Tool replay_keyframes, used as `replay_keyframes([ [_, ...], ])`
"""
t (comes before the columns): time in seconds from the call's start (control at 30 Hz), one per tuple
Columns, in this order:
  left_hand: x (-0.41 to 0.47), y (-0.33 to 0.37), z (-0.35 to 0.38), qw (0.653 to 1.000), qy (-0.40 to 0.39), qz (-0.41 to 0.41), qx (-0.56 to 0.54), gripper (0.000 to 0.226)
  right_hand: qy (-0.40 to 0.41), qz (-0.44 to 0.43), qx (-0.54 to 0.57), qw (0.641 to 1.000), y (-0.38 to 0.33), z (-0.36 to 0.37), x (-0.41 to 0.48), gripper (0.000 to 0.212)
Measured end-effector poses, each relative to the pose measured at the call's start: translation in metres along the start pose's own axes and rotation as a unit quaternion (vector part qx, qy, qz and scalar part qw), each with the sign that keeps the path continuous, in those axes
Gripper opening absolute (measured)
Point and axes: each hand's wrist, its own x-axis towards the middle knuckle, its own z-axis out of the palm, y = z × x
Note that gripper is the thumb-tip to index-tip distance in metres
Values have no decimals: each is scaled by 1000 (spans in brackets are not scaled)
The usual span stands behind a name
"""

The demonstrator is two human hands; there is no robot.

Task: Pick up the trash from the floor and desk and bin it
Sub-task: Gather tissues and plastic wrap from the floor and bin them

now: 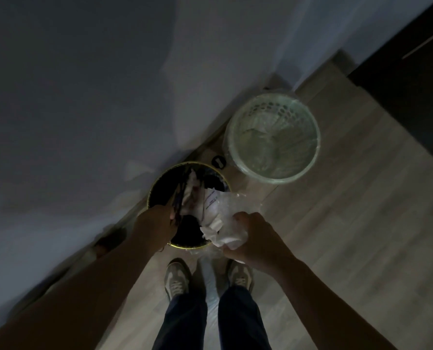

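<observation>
My right hand (256, 238) is clenched round a crumpled white paper wad (223, 233) with clear plastic mixed in, held over the near-right edge of the dark bin (185, 163). My left hand (157, 223) is at that bin's near rim, fingers dipped inside; I can't tell if it grips anything. Risk: the bin looks packed, and the wad overhangs the rim, so letting go here likely drops it onto the floor (349, 223). Count: two bins, dark one plus pale lined basket (273, 181); one wad; one small black item (218, 161) between them.
</observation>
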Motion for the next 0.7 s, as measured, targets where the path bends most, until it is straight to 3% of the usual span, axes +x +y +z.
replay_keyframes([
  [0.17,-12,-28,-11,999,-5,1,36,31,-63,-24,-122,990,-28,25,48,69],
  [0.37,-21,-52,-21,999,-1,3,37,33,-95,-9,-164,982,-48,41,85,94],
  [0.53,-26,-57,-28,999,0,7,38,32,-73,-42,-170,982,-48,42,85,68],
  [0.7,-31,-56,-27,999,10,25,28,34,-81,-53,-164,982,-43,39,76,59],
])
